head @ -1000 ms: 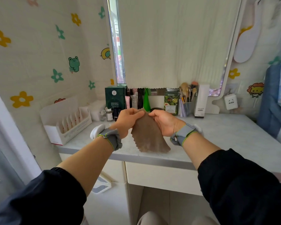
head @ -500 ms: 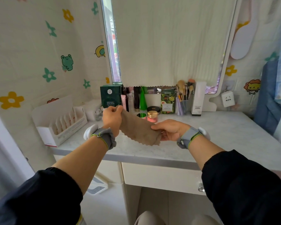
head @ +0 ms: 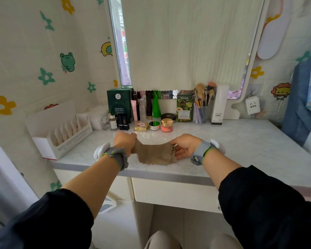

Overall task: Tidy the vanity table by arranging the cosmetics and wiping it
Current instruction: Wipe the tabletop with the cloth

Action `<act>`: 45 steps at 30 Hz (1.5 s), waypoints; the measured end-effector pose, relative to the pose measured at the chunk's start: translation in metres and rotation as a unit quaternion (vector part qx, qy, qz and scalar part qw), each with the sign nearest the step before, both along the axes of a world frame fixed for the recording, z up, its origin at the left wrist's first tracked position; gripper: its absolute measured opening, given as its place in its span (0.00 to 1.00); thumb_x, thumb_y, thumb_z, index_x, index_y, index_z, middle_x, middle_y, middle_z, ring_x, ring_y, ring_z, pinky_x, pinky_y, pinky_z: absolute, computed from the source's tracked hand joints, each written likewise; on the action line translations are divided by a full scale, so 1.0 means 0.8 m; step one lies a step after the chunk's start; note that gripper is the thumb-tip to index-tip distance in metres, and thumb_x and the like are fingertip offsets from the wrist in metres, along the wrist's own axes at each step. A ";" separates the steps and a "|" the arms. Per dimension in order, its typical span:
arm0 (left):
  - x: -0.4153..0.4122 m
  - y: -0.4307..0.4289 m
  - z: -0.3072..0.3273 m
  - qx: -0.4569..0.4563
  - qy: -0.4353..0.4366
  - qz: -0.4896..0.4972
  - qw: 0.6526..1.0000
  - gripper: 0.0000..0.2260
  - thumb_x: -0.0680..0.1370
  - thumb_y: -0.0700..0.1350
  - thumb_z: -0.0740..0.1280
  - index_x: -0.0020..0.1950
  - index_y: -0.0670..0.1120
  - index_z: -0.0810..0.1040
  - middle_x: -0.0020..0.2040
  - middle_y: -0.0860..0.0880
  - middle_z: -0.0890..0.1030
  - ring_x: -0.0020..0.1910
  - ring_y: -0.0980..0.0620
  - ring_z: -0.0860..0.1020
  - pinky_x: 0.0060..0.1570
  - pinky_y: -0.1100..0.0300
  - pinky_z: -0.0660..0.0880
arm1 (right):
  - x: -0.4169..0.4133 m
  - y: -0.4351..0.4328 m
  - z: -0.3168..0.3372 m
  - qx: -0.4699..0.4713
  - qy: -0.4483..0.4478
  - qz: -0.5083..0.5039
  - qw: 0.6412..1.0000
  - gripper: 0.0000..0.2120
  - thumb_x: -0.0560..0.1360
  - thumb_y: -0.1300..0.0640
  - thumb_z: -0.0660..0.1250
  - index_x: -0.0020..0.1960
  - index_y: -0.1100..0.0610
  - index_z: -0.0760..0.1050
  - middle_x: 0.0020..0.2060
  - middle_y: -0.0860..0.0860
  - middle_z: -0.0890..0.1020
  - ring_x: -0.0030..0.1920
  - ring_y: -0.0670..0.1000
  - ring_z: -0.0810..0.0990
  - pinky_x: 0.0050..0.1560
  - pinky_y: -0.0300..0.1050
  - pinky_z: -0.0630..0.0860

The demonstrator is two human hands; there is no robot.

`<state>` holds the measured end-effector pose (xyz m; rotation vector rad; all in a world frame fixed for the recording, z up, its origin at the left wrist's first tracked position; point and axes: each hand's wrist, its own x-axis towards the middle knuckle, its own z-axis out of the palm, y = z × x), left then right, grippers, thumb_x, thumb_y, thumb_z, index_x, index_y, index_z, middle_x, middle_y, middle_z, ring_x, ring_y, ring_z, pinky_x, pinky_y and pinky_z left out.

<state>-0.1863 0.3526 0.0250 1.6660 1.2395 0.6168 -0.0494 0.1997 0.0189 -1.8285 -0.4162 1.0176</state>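
A brown cloth point(head: 153, 153) with a wavy edge is stretched flat just above the front of the marble vanity table point(head: 241, 141). My left hand point(head: 125, 141) grips its left end and my right hand point(head: 184, 146) holds its right end. Cosmetics stand in a row at the back: a dark green box point(head: 119, 103), tubes and bottles point(head: 145, 106), a green tube point(head: 156, 106), two lipsticks point(head: 123, 122), small jars point(head: 166, 125), a gold compact point(head: 141, 126).
A white sachet box point(head: 61, 130) sits at the left edge. A brush cup point(head: 202, 108), a printed green box point(head: 184, 109) and a tall white box point(head: 220, 105) stand below the covered mirror point(head: 187, 42). A wall socket point(head: 252, 105) hangs at the right.
Both hands have spread apart and lowered, pulling the hanging cloth out wide and down towards the tabletop. The small jars behind it have come into view.
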 end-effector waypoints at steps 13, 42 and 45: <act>0.037 -0.078 0.005 -0.094 -0.017 -0.174 0.980 0.20 0.82 0.52 0.57 0.45 0.39 0.80 0.37 0.44 0.80 0.32 0.49 0.77 0.31 0.59 0.77 | 0.003 -0.003 -0.002 0.012 0.006 -0.015 1.000 0.17 0.82 0.47 0.56 0.56 0.62 0.69 0.42 0.59 0.75 0.40 0.57 0.76 0.39 0.49 0.75; 0.031 -0.110 0.015 0.054 0.078 -0.173 0.980 0.10 0.77 0.42 0.68 0.52 0.35 0.79 0.48 0.37 0.82 0.43 0.40 0.83 0.42 0.49 0.82 | 0.026 -0.049 0.005 0.014 -0.071 -0.009 0.997 0.12 0.72 0.68 0.70 0.54 0.62 0.75 0.46 0.57 0.78 0.39 0.51 0.75 0.35 0.44 0.75; 0.044 -0.135 0.025 0.056 0.057 -0.192 0.978 0.10 0.77 0.42 0.69 0.52 0.35 0.79 0.48 0.38 0.82 0.41 0.42 0.82 0.41 0.50 0.82 | 0.042 -0.076 0.015 0.018 -0.077 -0.020 0.997 0.09 0.72 0.69 0.70 0.51 0.63 0.75 0.48 0.59 0.78 0.41 0.53 0.77 0.37 0.46 0.77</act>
